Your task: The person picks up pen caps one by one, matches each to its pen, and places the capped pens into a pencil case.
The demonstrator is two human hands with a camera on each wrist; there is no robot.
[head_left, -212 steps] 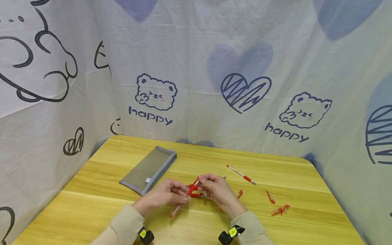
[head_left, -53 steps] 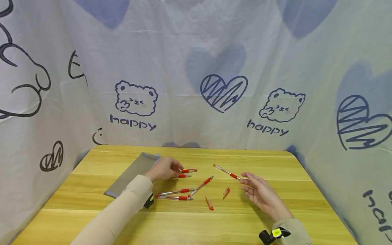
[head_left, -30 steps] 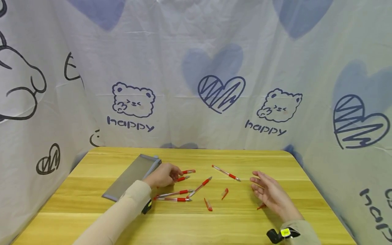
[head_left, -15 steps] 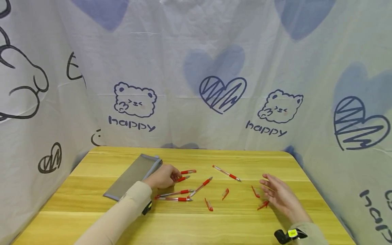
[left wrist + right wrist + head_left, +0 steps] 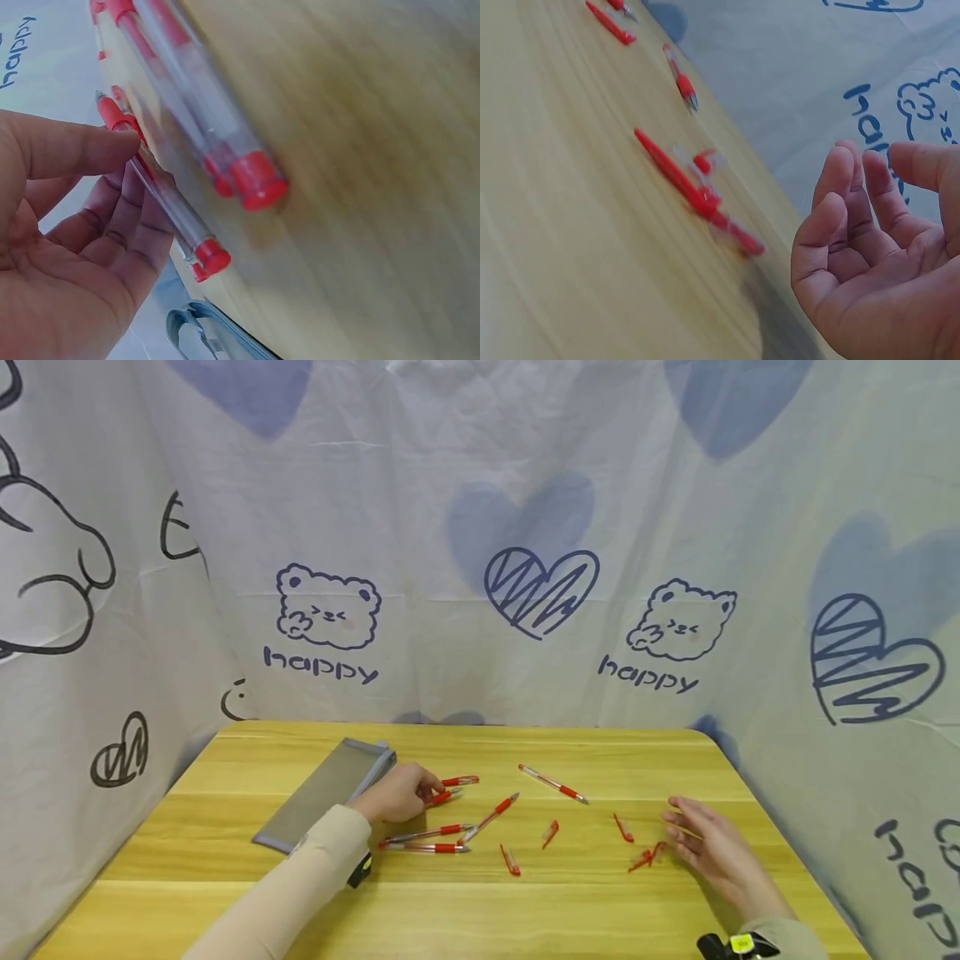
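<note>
Red and clear plastic, tip bare: one pen is in the left hand, pinched between thumb and fingers near where grip meets barrel. Location: left of centre on the wooden table, between the grey pouch and the other pens. Whether its rear end touches the wood cannot be told.

The right hand is well apart from the left, fingers loosely bent, holding nothing. It is just beside two crossed caps; contact with them is not evident in the right wrist view.

Finding on the step in hand, judged to be handling this one pen: the pinch point is sound, as it leaves the tip and the red end plug free. Recommended: firm but light pressure, since a round, smooth barrel is likely to roll under an uneven squeeze.

Hazard: a neighbouring pen, apparently capped, lies close behind the held one and could be dragged along. A straight lift, not a sideways pull, is advised. Further pens lie on the near side and call for clearance from the wrist. The exposed tip is best directed away from the pouch and the opposite hand.
</note>
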